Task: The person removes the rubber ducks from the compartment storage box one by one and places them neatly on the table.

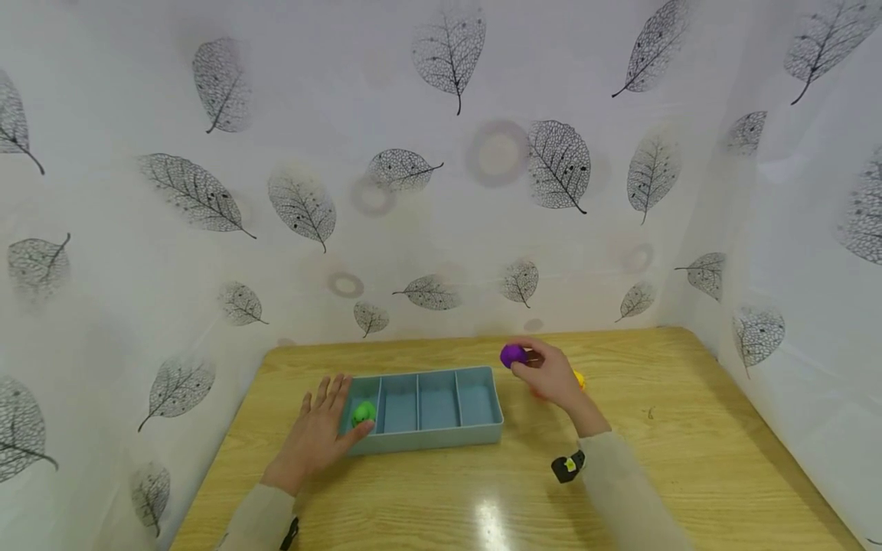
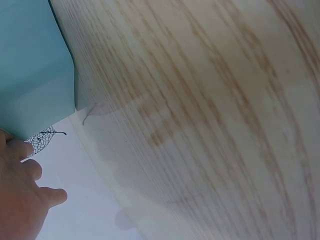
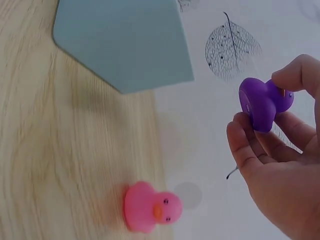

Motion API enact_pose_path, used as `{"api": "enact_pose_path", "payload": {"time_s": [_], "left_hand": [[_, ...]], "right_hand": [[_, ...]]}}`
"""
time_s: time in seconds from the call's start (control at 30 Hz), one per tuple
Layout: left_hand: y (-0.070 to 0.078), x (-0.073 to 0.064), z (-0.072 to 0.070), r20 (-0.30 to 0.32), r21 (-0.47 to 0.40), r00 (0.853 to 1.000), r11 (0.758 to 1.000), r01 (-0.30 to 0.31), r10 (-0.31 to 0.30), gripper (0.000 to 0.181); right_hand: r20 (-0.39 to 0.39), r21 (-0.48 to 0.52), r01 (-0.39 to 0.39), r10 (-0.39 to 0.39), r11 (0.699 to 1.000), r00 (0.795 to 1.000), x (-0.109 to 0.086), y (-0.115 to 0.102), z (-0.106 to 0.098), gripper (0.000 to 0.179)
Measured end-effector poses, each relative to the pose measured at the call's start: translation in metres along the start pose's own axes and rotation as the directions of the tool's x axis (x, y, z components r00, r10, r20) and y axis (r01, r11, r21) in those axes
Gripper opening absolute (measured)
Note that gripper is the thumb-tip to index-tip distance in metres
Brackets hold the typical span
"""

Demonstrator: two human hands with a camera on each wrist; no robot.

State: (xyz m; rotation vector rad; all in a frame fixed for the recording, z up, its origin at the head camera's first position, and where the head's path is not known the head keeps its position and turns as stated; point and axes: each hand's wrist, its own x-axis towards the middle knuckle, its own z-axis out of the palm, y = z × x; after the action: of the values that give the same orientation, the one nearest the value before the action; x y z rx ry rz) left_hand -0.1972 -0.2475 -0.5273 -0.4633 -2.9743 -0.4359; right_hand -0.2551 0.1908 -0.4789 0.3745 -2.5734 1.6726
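Note:
My right hand [image 1: 551, 375] pinches a purple rubber duck [image 3: 262, 102] between thumb and fingers, above the table just right of the tray. The blue-grey tray [image 1: 441, 439] has several compartments in a row. A green toy duck [image 1: 364, 413] sits in its leftmost compartment. My left hand [image 1: 317, 432] rests on the tray's left end with fingers straight and spread, the thumb over the front rim near the green duck. In the left wrist view only part of that hand shows beside the tray wall.
A pink rubber duck [image 3: 150, 207] stands on the wooden table [image 1: 427, 497] in the right wrist view. Something yellow [image 1: 579, 379] is partly hidden behind my right hand. A white curtain [image 1: 441, 229] with leaf prints surrounds the table's back and sides.

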Motion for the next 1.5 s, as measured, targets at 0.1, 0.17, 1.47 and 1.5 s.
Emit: {"api": "enact_pose_path", "payload": {"time_s": [0.1,0.17,1.47,1.5], "left_hand": [[-0.001,0.0,0.001,-0.008,0.001,1.0,1.0,-0.004,0.004,0.097],[-0.002,-0.001,0.001,-0.013,0.001,1.0,1.0,-0.006,0.006,0.097],[0.0,-0.001,0.0,0.001,-0.026,1.0,1.0,0.002,-0.002,0.097],[0.0,-0.001,0.0,0.0,-0.026,1.0,1.0,0.002,-0.002,0.097]], "right_hand": [[-0.011,-0.005,-0.028,0.028,1.0,1.0,-0.004,0.005,-0.008,0.043],[-0.013,-0.007,-0.044,0.044,0.999,0.999,-0.007,0.009,-0.013,0.043],[-0.144,-0.204,-0.114,0.085,0.972,0.986,-0.043,0.058,-0.101,0.048],[-0.148,-0.203,-0.117,0.088,0.972,0.985,-0.043,0.059,-0.102,0.048]]}}
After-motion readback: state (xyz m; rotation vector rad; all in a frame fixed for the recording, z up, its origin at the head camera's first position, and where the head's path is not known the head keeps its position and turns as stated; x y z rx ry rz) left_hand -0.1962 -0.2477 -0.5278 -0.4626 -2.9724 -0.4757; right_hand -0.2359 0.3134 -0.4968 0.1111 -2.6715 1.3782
